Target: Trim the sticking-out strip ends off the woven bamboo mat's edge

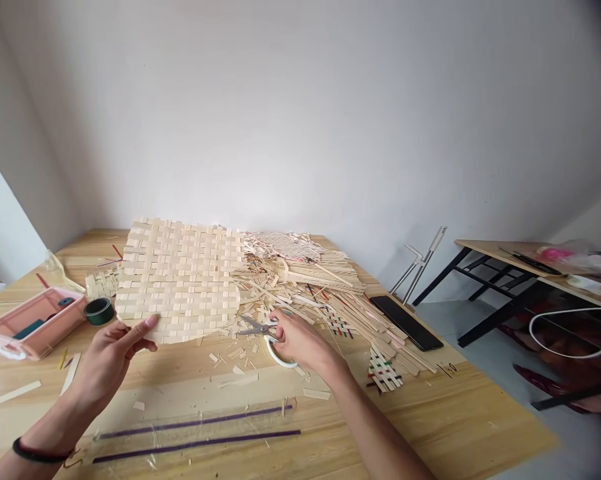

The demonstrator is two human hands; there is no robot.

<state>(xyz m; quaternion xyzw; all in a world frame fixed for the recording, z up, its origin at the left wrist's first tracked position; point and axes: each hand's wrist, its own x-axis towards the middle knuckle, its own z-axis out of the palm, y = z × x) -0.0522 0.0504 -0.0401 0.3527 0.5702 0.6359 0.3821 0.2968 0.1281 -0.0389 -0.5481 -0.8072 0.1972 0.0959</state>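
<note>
A pale woven bamboo sheet (180, 277) is held up off the table, tilted toward me. My left hand (113, 357) pinches its lower left edge, thumb in front and fingers behind. White-handled scissors (256, 328) sit in my right hand (300, 339), close to the sheet's lower right corner. Their blades point left and are parted a little. My right fingers wrap the handles, and one white loop shows below them. Small cut bamboo scraps (238, 363) are scattered on the wood beneath the scissors.
A pink box (45, 327) and a green tape roll (99, 311) stand at left. Heaped bamboo strips (325, 267) cover the back right, near a black flat object (405, 322) and a small coloured woven piece (384, 370). Two purple strips (200, 443) lie in front.
</note>
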